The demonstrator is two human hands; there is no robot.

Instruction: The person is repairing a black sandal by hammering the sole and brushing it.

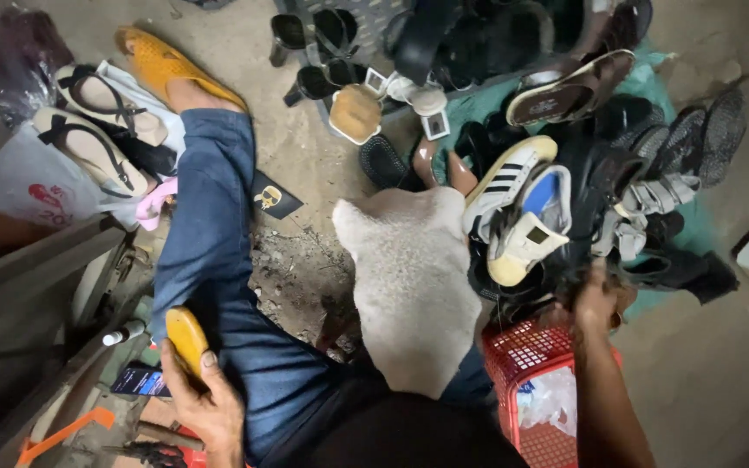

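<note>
My left hand [205, 400] is low on the left, closed around a yellow-orange shoe piece [187, 338] that rests against my blue-jeaned leg [218, 234]. My right hand [597, 299] reaches into the shoe pile [617, 173] on the right, its fingers closed on a black shoe [565, 273] at the pile's near edge. A fuzzy white cloth [409, 277] covers my other knee between the two hands. An orange shoe [162, 65] is on my outstretched foot.
A red plastic basket [522, 355] holding a clear bag sits under my right forearm. A white sneaker with black stripes [509, 178] tops the pile. Beige sandals [97, 130] lie on a white bag at left. A phone [140, 380], a small bottle [123, 332] and wooden bars [36, 260] crowd the lower left.
</note>
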